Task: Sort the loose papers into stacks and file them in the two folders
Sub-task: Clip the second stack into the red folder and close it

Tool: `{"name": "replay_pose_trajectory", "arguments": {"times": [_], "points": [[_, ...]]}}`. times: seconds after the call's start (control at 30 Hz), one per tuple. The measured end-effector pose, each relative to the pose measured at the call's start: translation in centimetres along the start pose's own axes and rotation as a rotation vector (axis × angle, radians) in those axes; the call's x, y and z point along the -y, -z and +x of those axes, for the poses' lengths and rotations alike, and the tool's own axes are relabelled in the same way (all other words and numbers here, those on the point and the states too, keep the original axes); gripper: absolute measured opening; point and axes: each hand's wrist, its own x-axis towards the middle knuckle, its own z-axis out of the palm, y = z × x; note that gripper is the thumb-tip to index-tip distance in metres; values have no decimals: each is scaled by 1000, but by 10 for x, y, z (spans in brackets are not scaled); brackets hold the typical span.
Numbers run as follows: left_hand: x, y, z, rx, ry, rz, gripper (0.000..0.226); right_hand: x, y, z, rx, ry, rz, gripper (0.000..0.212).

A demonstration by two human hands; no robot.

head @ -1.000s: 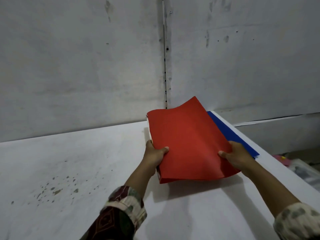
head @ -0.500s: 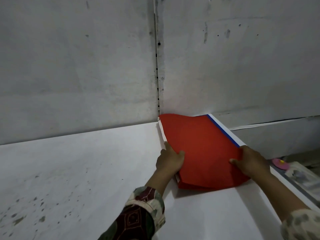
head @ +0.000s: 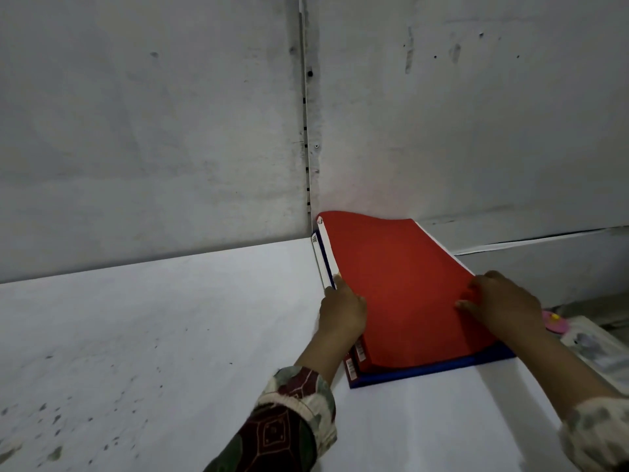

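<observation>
A red folder (head: pixel 401 287) lies on a blue folder (head: pixel 425 369) in the far right corner of the white table (head: pixel 170 335), against the wall. Only the blue folder's front edge and its white spine strip (head: pixel 319 258) show. My left hand (head: pixel 342 313) holds the red folder's left spine edge, index finger stretched along it. My right hand (head: pixel 503 301) grips the red cover at its right edge, thumb lying on top. The red cover still bulges a little at the back. No loose papers are in view.
The grey wall (head: pixel 170 131) runs right behind the folders, with a vertical seam at the corner. Beyond the table's right edge lie a pink object (head: pixel 554 323) and a clear plastic packet (head: pixel 599 349). Dark specks mark the table's front left.
Both hands have carried the raised red folder away from me and down onto the blue folder. It now covers most of the blue folder, and the cover lies flatter.
</observation>
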Motion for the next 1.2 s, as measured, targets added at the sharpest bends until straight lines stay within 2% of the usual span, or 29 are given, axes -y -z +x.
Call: {"name": "replay_pose_trajectory", "arguments": {"times": [0.23, 0.4, 0.53, 0.67, 0.8, 1.03, 1.2], "points": [[4, 2, 4, 54, 49, 158, 63, 9, -8, -9, 75, -23, -214, 47], [9, -1, -3, -5, -16, 270, 57, 38, -18, -26, 85, 106, -2, 43], [16, -3, -8, 40, -72, 305, 53, 63, -27, -44, 144, 206, 144, 49], [21, -7, -9, 111, -73, 326, 55, 77, -38, -58, 248, 269, 135, 55], [20, -8, -10, 110, -74, 345, 56, 80, -40, -58, 286, 251, 122, 53], [18, 1, -6, 215, -64, 381, 59, 93, -40, -68, 292, 263, 106, 45], [29, 6, -17, 238, -125, 372, 58, 95, -30, -73, 313, 287, 216, 45]]}}
